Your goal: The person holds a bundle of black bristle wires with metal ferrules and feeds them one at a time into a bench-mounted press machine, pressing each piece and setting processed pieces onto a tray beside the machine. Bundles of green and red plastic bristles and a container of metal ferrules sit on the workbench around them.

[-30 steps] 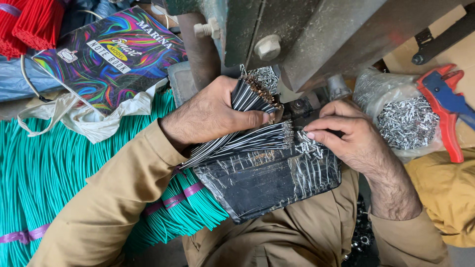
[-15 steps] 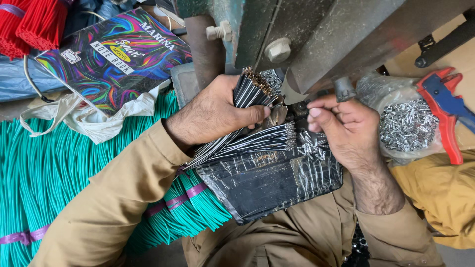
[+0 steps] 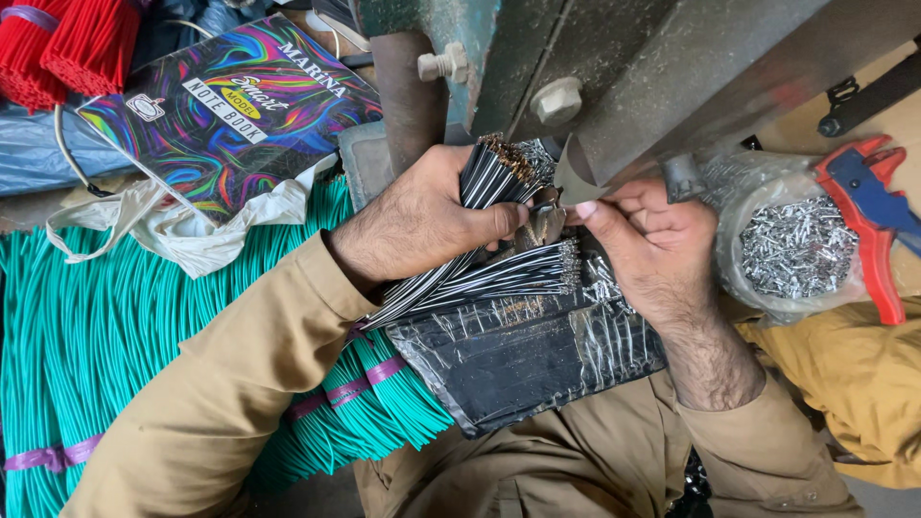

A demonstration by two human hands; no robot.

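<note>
Black-and-white wires [image 3: 484,182] sit clenched as a bundle in the left hand [image 3: 422,221], bare ends just above the fist. Right hand [image 3: 652,240] pinches one wire tip beside it. Light, springy, slippery; grip mid-length.

green wire bundle [image 3: 115,364] cut off at left edge, right fingertips [image 3: 587,209] hiding the small part pinched

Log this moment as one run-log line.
left hand: grips black-and-white wire bundle | right hand: pinches a wire end under the metal machine | nearby: bag of metal terminals, green wires
</note>
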